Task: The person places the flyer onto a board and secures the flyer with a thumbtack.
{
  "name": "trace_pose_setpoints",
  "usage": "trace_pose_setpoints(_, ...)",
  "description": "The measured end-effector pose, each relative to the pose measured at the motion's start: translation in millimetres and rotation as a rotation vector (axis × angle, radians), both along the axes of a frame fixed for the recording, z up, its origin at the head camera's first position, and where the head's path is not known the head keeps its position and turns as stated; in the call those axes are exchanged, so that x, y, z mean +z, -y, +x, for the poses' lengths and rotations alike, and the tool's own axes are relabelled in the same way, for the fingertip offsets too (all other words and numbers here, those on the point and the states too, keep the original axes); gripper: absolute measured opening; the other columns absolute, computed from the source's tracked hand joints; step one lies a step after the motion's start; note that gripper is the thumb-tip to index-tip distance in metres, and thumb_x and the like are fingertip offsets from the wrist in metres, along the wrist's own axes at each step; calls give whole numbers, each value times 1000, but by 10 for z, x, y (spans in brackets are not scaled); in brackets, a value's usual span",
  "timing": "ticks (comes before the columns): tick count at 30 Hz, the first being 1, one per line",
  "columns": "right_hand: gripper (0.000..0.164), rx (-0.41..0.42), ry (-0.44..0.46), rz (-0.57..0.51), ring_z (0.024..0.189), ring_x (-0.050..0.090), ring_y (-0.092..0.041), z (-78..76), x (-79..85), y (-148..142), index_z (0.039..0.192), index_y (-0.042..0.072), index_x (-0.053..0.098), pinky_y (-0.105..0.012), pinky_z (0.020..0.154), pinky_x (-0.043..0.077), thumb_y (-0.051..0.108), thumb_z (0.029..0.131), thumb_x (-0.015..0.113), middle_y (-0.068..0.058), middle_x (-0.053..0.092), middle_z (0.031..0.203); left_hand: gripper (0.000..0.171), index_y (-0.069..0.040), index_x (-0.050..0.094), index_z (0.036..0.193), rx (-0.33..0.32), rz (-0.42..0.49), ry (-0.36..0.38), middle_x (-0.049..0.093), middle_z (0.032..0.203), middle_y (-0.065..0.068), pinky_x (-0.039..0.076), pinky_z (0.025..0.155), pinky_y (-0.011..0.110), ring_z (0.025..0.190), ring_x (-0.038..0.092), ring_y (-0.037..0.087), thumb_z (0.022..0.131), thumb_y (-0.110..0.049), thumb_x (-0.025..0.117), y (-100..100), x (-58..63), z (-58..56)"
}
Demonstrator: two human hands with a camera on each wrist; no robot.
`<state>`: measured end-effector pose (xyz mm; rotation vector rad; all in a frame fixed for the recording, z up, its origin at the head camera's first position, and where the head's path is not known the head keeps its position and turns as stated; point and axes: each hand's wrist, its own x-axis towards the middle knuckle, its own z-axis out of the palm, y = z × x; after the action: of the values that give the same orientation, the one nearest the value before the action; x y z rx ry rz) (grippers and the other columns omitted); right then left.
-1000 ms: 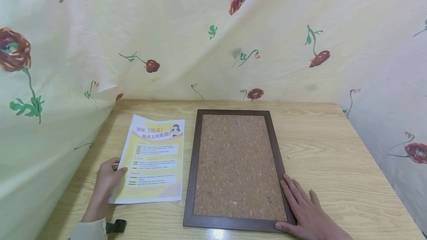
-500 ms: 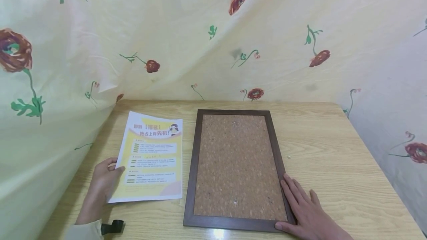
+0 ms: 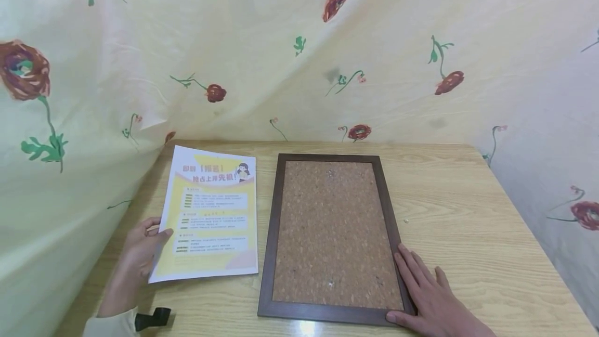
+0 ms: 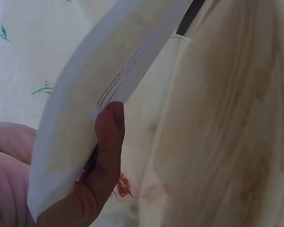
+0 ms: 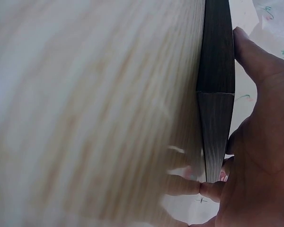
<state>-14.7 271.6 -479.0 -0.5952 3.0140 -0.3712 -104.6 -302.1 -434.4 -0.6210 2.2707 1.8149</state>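
Observation:
On the left in the head view, my left hand [image 3: 142,246] pinches the left edge of a printed paper poster [image 3: 212,256], thumb in front and fingers behind. The sheet is yellow and white, with print and a small cartoon figure at its top right. In the left wrist view the poster [image 4: 66,127] bows in a curve above the fingers. A cork board [image 3: 337,233] with a dark brown frame lies flat in the middle. My right hand [image 3: 432,298] rests at its near right corner, thumb on the near edge and fingers straight along the right side.
The boards lies on a light wood-grain table [image 3: 468,212]. A small clear bit [image 3: 405,221] sits right of the board. Flower-printed cloth [image 3: 262,40] hangs behind and at both sides. Beside the left sleeve shows a black object [image 3: 156,317].
The left hand has moved slightly left and away from me with the poster, whose top edge now stands higher in view. The right hand and the board stay in place.

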Motion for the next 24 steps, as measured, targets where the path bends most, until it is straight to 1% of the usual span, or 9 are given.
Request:
trace_pose_setpoints(3, 111, -5, 12, -9, 147, 16, -35, 1, 3, 1, 158, 5, 15, -78, 91, 27, 68, 81, 65, -10, 8, 164, 48, 9, 32, 143, 3, 52, -24, 69, 94, 6, 59, 69, 40, 80, 72, 23, 101, -3, 52, -6, 25, 5)
trace_pose_setpoints(6, 110, -7, 20, -15, 147, 16, -34, 4, 0, -2, 157, 4, 17, -78, 91, 26, 67, 81, 65, -10, 10, 164, 46, 10, 33, 140, 8, 120, -53, 69, 91, 3, 59, 71, 39, 80, 72, 21, 100, -1, 53, -21, 54, 12)
trace_pose_setpoints(9, 109, -13, 33, -20, 147, 15, -34, 12, -5, -6, 157, 4, 17, -78, 92, 25, 68, 81, 65, -10, 10, 164, 44, 10, 34, 137, 11, 182, -79, 70, 91, 0, 59, 73, 38, 82, 72, 19, 99, 1, 53, -35, 82, 21)
trace_pose_setpoints(13, 109, -13, 32, -19, 147, 16, -33, 16, -8, -10, 157, 5, 17, -78, 92, 25, 68, 81, 65, -10, 10, 164, 41, 8, 35, 135, -3, 242, -102, 70, 93, -3, 59, 75, 37, 85, 72, 17, 99, 1, 53, -63, 118, 30)
trace_pose_setpoints(18, 110, -6, 12, -11, 145, 18, -34, 9, -11, -9, 157, 4, 17, -78, 91, 27, 68, 81, 65, -11, 11, 163, 42, 8, 34, 136, -25, 282, -118, 71, 97, -1, 58, 77, 37, 89, 71, 18, 99, 1, 54, -138, 158, 40)
trace_pose_setpoints(22, 110, 5, -11, -9, 145, 19, -35, 3, -18, -10, 157, 4, 17, -78, 89, 29, 68, 81, 65, -11, 12, 163, 43, 9, 33, 138, -34, 292, -120, 71, 99, 0, 58, 79, 38, 92, 71, 19, 100, 2, 52, -216, 183, 44)
trace_pose_setpoints(24, 110, 2, -7, -11, 145, 19, -34, 6, -18, -9, 157, 4, 17, -78, 90, 29, 68, 81, 65, -10, 11, 164, 44, 10, 32, 138, -43, 306, -123, 71, 100, 2, 58, 80, 39, 93, 71, 19, 100, 2, 51, -252, 190, 49)
